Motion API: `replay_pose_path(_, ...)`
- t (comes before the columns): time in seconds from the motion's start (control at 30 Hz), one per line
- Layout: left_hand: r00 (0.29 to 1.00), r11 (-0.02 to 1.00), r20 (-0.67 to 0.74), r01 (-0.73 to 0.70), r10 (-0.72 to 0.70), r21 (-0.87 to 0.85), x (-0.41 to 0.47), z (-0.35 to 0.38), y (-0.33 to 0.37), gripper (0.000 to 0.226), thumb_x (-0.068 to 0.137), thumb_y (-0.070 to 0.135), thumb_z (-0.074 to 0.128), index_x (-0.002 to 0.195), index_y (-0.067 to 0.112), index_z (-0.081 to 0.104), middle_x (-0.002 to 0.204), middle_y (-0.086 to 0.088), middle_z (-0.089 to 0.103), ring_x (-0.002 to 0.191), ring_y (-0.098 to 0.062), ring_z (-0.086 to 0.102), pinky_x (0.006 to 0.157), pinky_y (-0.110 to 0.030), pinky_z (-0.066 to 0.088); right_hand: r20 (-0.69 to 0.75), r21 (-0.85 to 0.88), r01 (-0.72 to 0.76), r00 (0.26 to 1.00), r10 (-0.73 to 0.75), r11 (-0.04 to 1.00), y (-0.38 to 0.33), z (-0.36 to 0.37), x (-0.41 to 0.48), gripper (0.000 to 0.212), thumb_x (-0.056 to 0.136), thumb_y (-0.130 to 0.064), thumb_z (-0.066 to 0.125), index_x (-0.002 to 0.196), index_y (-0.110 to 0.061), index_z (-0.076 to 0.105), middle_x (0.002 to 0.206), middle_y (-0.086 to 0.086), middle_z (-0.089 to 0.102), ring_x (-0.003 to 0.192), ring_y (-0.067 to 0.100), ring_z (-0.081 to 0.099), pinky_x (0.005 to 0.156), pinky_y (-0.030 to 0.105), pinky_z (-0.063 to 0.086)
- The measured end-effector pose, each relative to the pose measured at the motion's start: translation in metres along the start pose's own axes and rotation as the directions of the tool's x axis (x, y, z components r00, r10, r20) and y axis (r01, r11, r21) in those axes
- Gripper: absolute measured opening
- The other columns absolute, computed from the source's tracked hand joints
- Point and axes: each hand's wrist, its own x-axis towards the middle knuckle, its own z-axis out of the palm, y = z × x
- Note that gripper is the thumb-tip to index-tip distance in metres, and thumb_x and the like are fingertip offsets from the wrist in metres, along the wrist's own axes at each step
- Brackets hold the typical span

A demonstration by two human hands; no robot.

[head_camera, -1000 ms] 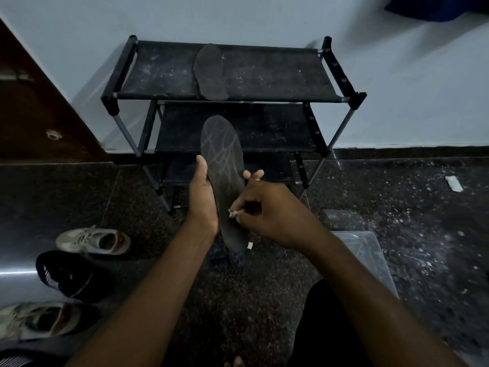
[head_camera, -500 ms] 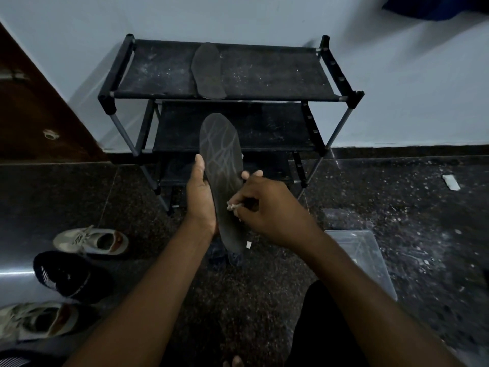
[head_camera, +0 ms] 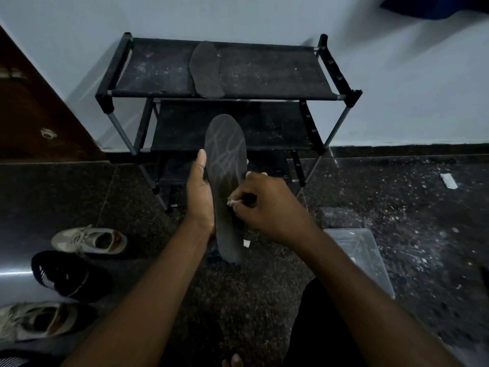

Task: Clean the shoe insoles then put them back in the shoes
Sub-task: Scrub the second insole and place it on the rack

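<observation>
Since a moment ago, the right hand (head_camera: 267, 207) has slid its small pale wad (head_camera: 233, 203) a little way up the insole (head_camera: 226, 186). The left hand (head_camera: 199, 197) and the insole have stayed put in front of the shoe rack (head_camera: 336, 72).

Head view: the left hand's grip is on the long dark insole, held upright. Its thumb lies up the left edge, and its fingers are mostly hidden behind. The right hand's grip is tight on the wad, pinched at the fingertips and pressed on the insole's middle. I cannot tell what the wad is made of.

A second insole (head_camera: 206, 70) lies flat on the rack's top shelf. On the floor left of the rack sit a pale shoe (head_camera: 90, 241), a black shoe (head_camera: 59, 275) and one more light shoe (head_camera: 31, 323), cut off by the picture's edge. Right of the rack, a clear box (head_camera: 362, 258) is partly hidden by the right arm.
</observation>
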Motion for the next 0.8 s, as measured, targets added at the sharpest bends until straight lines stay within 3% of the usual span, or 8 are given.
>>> replay_pose_path(0.1,1.0,1.0,0.006,0.0,0.0,0.005,-0.0037,0.0035,0.0001,0.073,0.106,0.062,0.027,0.104,0.015,0.083,0.115,-0.011,0.076,0.103,-0.022,0.074,0.084,-0.035,0.061,0.002,0.02,-0.032,0.999,0.032,0.999,0.0004,-0.0039,-0.002,0.011,0.088,-0.009,0.071,0.095,-0.011,0.079,0.104,0.004,0.072,0.121,0.016,0.059,0.106,0.02,0.045)
replay_pose_path(0.17,1.0,1.0,0.022,0.007,-0.007,0.024,-0.0062,0.0067,-0.0006,0.077,0.106,0.062,0.023,0.095,0.017,0.085,0.106,-0.008,0.078,0.095,-0.019,0.076,0.079,-0.031,0.062,-0.063,0.026,-0.058,0.996,0.06,0.998,0.0004,-0.0036,-0.0021,0.011,0.09,-0.009,0.07,0.094,-0.01,0.079,0.1,0.002,0.071,0.115,0.013,0.061,0.104,0.006,0.037)
replay_pose_path(0.27,0.999,0.999,0.039,0.006,-0.008,0.05,-0.0064,0.0074,-0.0017,0.078,0.107,0.06,0.021,0.094,0.019,0.085,0.105,-0.006,0.078,0.096,-0.018,0.075,0.081,-0.031,0.061,-0.097,0.007,-0.039,0.994,0.04,0.999,0.0019,0.0004,0.0012,0.01,0.089,-0.011,0.07,0.093,-0.013,0.079,0.094,-0.001,0.066,0.093,0.011,0.064,0.097,0.028,0.053)
replay_pose_path(0.33,0.999,0.999,0.031,-0.011,0.009,0.05,-0.0053,0.0055,-0.0006,0.075,0.107,0.06,0.023,0.097,0.02,0.085,0.111,-0.007,0.078,0.102,-0.019,0.075,0.084,-0.032,0.061,-0.048,0.005,-0.014,0.999,0.014,1.0,0.0005,0.0007,0.0012,0.011,0.089,-0.012,0.07,0.094,-0.013,0.079,0.096,0.0,0.067,0.096,0.013,0.065,0.097,0.035,0.053)
replay_pose_path(0.47,0.999,1.0,0.032,0.009,-0.01,0.026,-0.0037,0.0038,0.0007,0.074,0.106,0.062,0.025,0.105,0.014,0.082,0.112,-0.01,0.076,0.1,-0.021,0.074,0.082,-0.033,0.061,0.006,0.008,-0.039,0.999,0.039,0.999,0.001,-0.0036,-0.0008,0.01,0.088,-0.009,0.07,0.092,-0.011,0.079,0.1,-0.001,0.071,0.128,0.015,0.056,0.105,0.028,0.048)
replay_pose_path(0.57,0.998,0.999,0.056,0.035,-0.036,0.018,-0.0045,0.0049,-0.0011,0.073,0.105,0.064,0.028,0.116,0.01,0.077,0.117,-0.013,0.072,0.104,-0.024,0.072,0.086,-0.035,0.061,-0.084,-0.012,-0.065,0.994,0.064,0.998,0.0035,-0.0039,0.0011,0.01,0.09,-0.009,0.069,0.09,-0.01,0.079,0.088,-0.009,0.061,0.109,0.014,0.064,0.091,0.028,0.054)
replay_pose_path(0.67,0.999,1.0,0.051,0.019,-0.019,0.011,-0.0065,0.0072,-0.0016,0.073,0.106,0.062,0.027,0.106,0.014,0.082,0.113,-0.012,0.075,0.102,-0.023,0.073,0.086,-0.035,0.061,-0.079,-0.017,-0.038,0.996,0.036,0.999,0.0023,-0.001,0.003,0.009,0.09,-0.012,0.069,0.092,-0.012,0.078,0.094,-0.003,0.063,0.086,0.01,0.062,0.083,0.034,0.056)
replay_pose_path(0.8,1.0,1.0,0.023,0.004,-0.003,-0.016,-0.0078,0.0069,0.0011,0.073,0.106,0.059,0.027,0.097,0.016,0.085,0.109,-0.01,0.077,0.097,-0.021,0.076,0.082,-0.033,0.062,0.009,0.018,-0.01,1.0,0.01,1.0,-0.0002,-0.002,0.0001,0.01,0.089,-0.011,0.07,0.093,-0.013,0.079,0.097,-0.003,0.068,0.108,0.014,0.064,0.101,0.027,0.05)
